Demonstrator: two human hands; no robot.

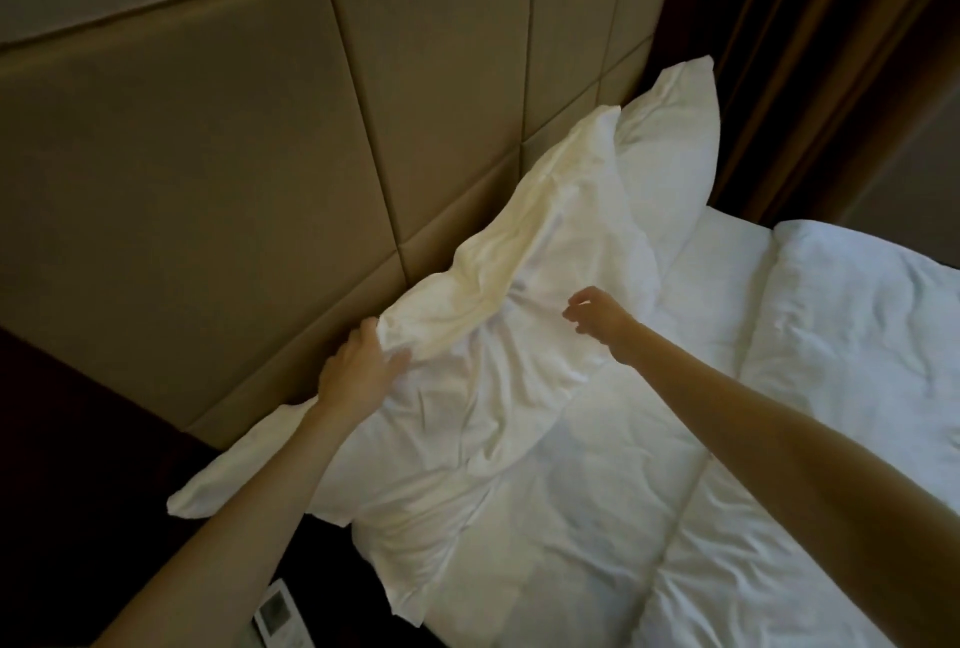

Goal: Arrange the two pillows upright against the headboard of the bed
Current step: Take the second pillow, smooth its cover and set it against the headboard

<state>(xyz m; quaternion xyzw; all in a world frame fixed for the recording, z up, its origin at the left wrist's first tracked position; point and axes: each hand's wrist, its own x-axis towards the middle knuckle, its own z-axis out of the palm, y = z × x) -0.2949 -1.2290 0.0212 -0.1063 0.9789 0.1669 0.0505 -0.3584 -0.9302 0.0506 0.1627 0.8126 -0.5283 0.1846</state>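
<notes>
Near pillow slumped against headboard, top edge pinched in left hand, right hand loose-fingered and empty just off its face; far pillow upright beyond the fingertips; propping apparently under way, firmer lift and plumping likely next.

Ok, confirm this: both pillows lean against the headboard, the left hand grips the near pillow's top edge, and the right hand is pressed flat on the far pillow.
Not quite. The head view shows the right hand hovering open in front of the near pillow, not pressed on the far pillow. The rest holds: both lean against the headboard, and the left hand grips the near pillow's top edge.
</notes>
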